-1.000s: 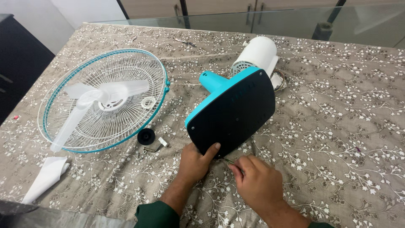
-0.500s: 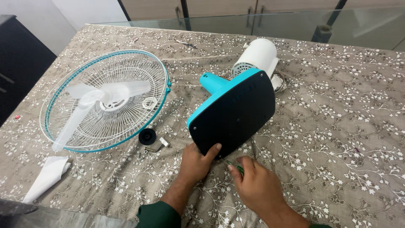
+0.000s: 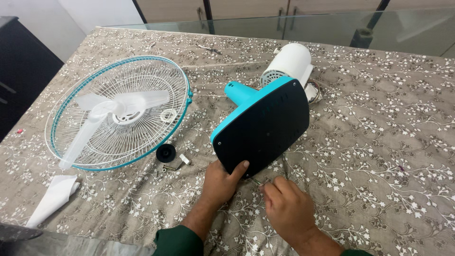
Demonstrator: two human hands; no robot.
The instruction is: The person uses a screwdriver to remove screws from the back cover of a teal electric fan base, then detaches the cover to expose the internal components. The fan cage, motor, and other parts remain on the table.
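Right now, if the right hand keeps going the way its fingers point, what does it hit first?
Most likely the lower edge of the fan base, its dark underside tipped up. The right hand points at it, close; depth is unclear.

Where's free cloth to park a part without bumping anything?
Widest bare patch: table right of the fan base, to the far edge. Smaller one near left, beside the white cloth. Crowded: between fan guard and base, with black knob and screws.

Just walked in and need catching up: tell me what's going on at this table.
A person has a table fan in pieces on a patterned cloth. The left hand steadies the tilted fan base, its dark underside up; the right hand rests on the cloth just below it, over a thin tool. The grille with loose blades lies to the left.
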